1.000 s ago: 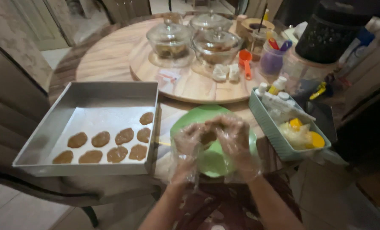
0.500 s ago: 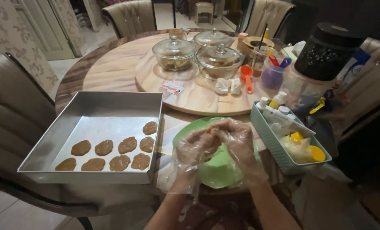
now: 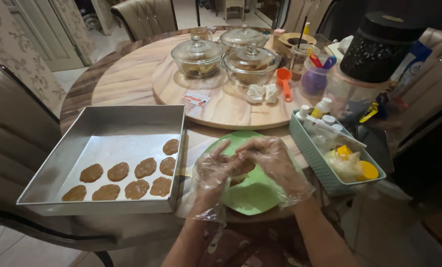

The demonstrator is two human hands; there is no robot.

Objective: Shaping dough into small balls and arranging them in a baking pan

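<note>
Left hand point(image 3: 215, 173) and right hand point(image 3: 273, 160), both in clear plastic gloves, meet over green plate point(image 3: 253, 195). Fingers point(image 3: 221, 151) pinch brown dough lump point(image 3: 242, 168). Metal tray point(image 3: 62, 163) with flat brown pieces point(image 3: 137, 173) sits just left.

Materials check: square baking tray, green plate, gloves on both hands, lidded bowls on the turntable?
Baking tray: looks like brushed aluminium, dull grey sheen, lined with white paper.
Green plate: probably plastic or melamine, flat matte colour.
Gloves on left hand and right hand: thin clear plastic film, wrinkled, loose at the wrists.
Lidded bowls: clear glass, see-through with highlights.
</note>
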